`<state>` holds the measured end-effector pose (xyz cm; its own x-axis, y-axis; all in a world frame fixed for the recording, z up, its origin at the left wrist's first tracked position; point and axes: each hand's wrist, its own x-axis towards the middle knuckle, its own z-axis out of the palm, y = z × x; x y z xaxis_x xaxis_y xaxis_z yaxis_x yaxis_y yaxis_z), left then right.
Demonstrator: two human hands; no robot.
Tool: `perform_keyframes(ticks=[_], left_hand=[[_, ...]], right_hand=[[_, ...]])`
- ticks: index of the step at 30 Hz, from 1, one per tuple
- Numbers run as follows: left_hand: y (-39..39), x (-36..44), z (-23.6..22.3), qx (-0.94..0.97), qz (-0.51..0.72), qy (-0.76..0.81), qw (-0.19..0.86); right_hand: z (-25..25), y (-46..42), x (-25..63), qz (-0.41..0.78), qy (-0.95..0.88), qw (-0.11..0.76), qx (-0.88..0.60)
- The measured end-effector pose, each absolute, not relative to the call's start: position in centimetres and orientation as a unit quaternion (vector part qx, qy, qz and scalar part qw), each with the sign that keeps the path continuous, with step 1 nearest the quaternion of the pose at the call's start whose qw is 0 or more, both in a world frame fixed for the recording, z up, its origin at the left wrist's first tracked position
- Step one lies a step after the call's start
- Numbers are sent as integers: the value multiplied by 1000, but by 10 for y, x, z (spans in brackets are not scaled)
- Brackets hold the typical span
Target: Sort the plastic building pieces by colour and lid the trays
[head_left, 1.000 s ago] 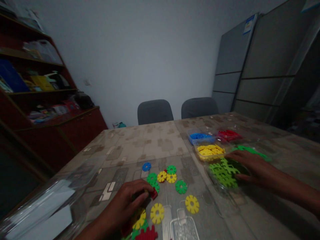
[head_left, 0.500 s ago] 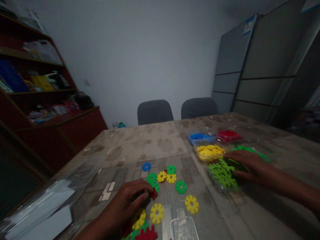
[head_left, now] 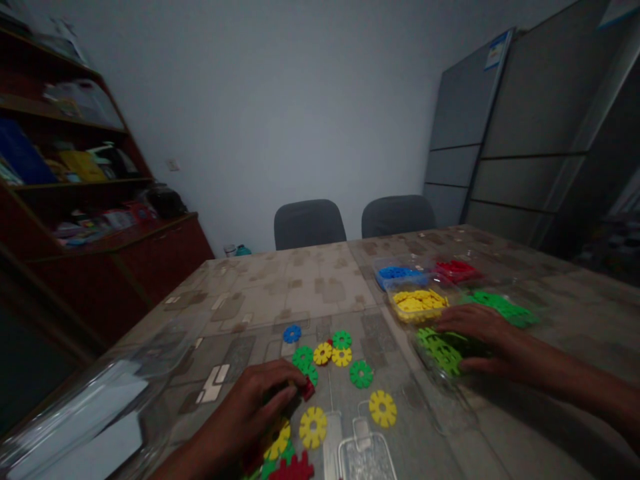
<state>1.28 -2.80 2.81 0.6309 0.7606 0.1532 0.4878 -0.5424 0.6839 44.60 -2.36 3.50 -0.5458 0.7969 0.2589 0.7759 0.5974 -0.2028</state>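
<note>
Bare hands at a patterned surface (head_left: 310, 287), over toothed plastic pieces.
The left hand (head_left: 260, 393), fingers and thumb bent together, pinches a red piece (head_left: 307, 388) beside two overlapping green discs (head_left: 303, 357). The right hand (head_left: 480, 333) is curved over the light green pieces (head_left: 440, 350) in a clear box, thumb apart from the fingers; whether it grips one cannot be told. Nearest the left hand lie a yellow disc (head_left: 313, 427) and, partly below the wrist, a red toothed piece (head_left: 295, 468). Between the hands are a green disc (head_left: 361, 374) and a further yellow disc (head_left: 383, 409). Beyond the right hand stand boxes of yellow pieces (head_left: 420, 301), blue pieces (head_left: 400, 273), red pieces (head_left: 456, 271) and green pieces (head_left: 503, 308). Outermost, two grey chairs (head_left: 310, 225) face the far edge.
</note>
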Motion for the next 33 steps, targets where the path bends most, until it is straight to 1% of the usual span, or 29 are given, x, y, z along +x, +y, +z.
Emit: perform_keyframes(ticks=[4, 7, 12, 16, 20, 23, 30, 33], left_hand=[[-28, 13, 28, 849, 222, 367, 309], [-27, 12, 27, 850, 223, 365, 307], [-27, 12, 27, 851, 214, 369, 305], [-27, 13, 28, 849, 216, 371, 307], [-29, 14, 29, 850, 212, 369, 310], [-30, 14, 30, 850, 213, 369, 311], [-29, 14, 29, 853, 218, 363, 306], [-29, 14, 29, 852, 215, 364, 309]], right_hand=[[28, -17, 444, -3, -875, 183, -448], [34, -18, 447, -32, -868, 207, -450], [45, -26, 446, -2, -877, 217, -429], [36, -24, 437, 14, -891, 195, -410], [26, -16, 431, -11, -901, 171, -399], [30, -18, 427, -12, -901, 157, -403], [49, -31, 429, 85, -881, 127, -447], [47, -29, 432, 96, -879, 126, -450]])
